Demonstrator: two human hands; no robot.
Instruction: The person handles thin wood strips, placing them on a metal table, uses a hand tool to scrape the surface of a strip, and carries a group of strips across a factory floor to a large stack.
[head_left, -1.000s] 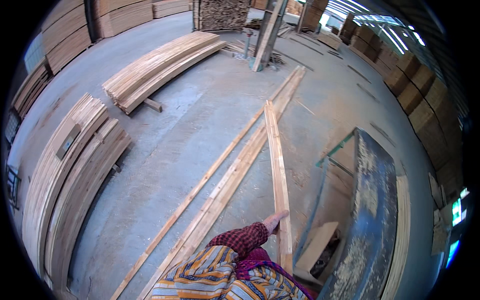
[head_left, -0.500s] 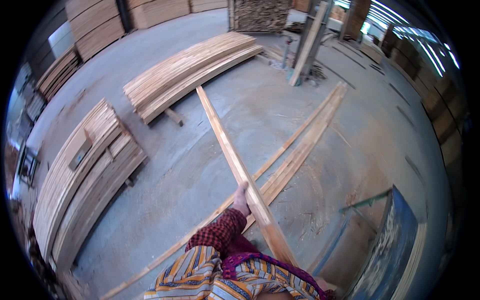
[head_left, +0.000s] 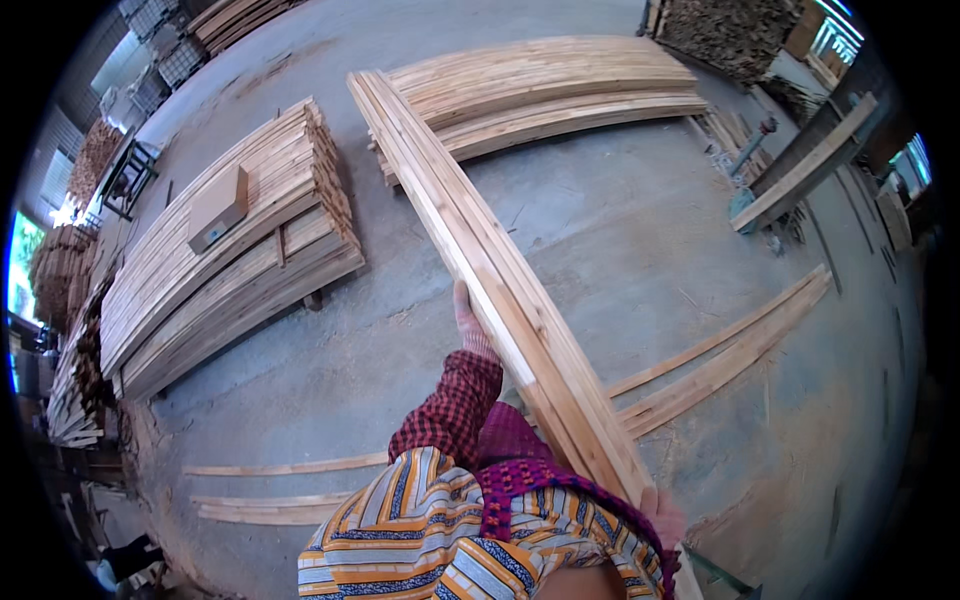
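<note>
A bundle of long pale wooden planks (head_left: 480, 250) is carried off the floor, running from the person's near right side out to the far left, its far end over the far stacks. The left hand (head_left: 468, 322) bears against the bundle's left edge about a third of the way along; its fingers go under the wood, so I cannot tell how firmly they close. The right hand (head_left: 662, 515) clasps the near end at the lower right. The hands are well apart along the length. Judged by length and thinness, the planks are stiff but likely to sag and swing at the far end; they appear rough-sawn, moderately heavy together, and liable to slide on one another, so a spread hold near the balance point suits them. On the concrete floor (head_left: 620, 220), a tall plank stack (head_left: 230, 250) lies left, a low stack (head_left: 550, 90) far, and loose strips (head_left: 730, 350) right.
</note>
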